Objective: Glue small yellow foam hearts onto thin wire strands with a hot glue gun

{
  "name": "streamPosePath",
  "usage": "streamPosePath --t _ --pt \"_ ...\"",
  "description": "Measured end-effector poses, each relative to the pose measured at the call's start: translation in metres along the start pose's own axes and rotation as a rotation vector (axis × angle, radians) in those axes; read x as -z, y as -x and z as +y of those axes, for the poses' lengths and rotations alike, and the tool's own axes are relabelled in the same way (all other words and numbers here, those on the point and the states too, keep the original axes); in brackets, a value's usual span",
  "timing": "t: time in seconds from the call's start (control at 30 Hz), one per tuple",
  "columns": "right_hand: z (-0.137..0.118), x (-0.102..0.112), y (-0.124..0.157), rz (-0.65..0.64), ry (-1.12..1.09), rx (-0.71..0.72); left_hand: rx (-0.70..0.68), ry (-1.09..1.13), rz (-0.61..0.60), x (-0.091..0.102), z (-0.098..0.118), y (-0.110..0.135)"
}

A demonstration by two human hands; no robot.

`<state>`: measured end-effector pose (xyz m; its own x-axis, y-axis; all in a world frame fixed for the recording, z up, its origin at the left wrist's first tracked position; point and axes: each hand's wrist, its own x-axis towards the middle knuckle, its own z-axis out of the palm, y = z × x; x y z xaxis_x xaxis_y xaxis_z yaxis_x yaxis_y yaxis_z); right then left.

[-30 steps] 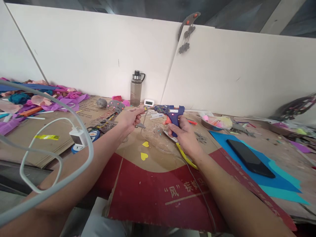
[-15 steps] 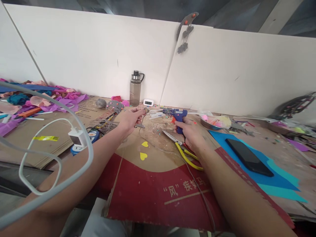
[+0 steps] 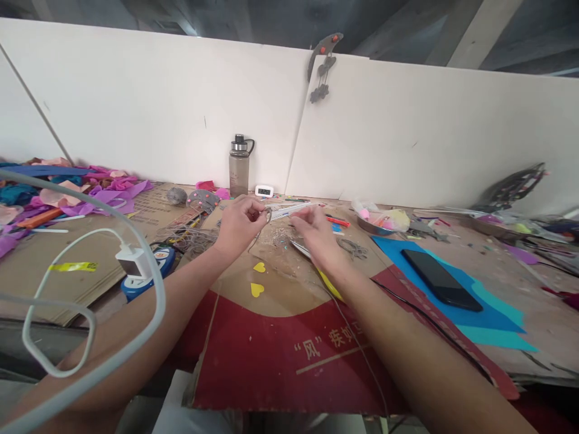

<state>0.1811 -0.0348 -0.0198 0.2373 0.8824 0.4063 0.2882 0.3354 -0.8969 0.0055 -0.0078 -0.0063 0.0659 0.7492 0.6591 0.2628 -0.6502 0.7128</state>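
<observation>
My left hand (image 3: pixel 242 224) is closed, its thumb and fingers pinching a small coil of grey cord (image 3: pixel 268 214). A loose bit of the cord hangs below these fingers. To the right, my right hand (image 3: pixel 317 234) holds nothing that I can see, its fingers bent and pointing toward the left hand, a short gap away. Under my right hand and wrist lie scissors (image 3: pixel 330 283) with yellow handles, partly covered. Two yellow paper hearts (image 3: pixel 257 290) rest on the cardboard (image 3: pixel 280 361) in front of my hands. A thin grey cord also runs down across the cardboard.
A bottle (image 3: pixel 239 166) and small digital clock (image 3: pixel 264 191) stand by the white board. On the right, a phone (image 3: pixel 441 280) lies on blue sheets. A black cable (image 3: pixel 434 322) crosses there. A white charger (image 3: pixel 136 263) on a blue power strip (image 3: pixel 149 283) and its cable occupy the left.
My right hand has let go of the blue glue gun, which no longer shows, and has moved left toward my left hand. My left hand still pinches the cord. The view has shifted slightly.
</observation>
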Motion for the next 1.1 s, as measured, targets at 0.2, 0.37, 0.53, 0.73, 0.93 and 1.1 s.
streamPosePath --t 0.2,0.37,0.53,0.73,0.93,1.1 --pt "-0.031 -0.047 0.018 -0.224 -0.493 -0.259 0.16 0.096 -0.012 0.002 0.002 -0.002" --pt "-0.025 -0.049 0.014 -0.188 -0.506 -0.231 0.22 0.21 -0.05 0.002 0.002 -0.004" --pt "-0.015 -0.045 0.01 -0.13 -0.31 -0.086 0.247 0.274 -0.105 0.0 0.002 -0.002" --pt "-0.018 -0.036 0.011 -0.037 -0.1 0.171 0.265 0.37 -0.115 -0.003 0.002 -0.002" --pt "-0.016 -0.034 0.009 -0.004 -0.024 0.204 0.303 0.413 -0.114 -0.004 0.004 -0.001" --pt "-0.015 -0.033 0.008 0.006 0.025 0.227 0.321 0.45 -0.127 -0.003 0.004 -0.002"
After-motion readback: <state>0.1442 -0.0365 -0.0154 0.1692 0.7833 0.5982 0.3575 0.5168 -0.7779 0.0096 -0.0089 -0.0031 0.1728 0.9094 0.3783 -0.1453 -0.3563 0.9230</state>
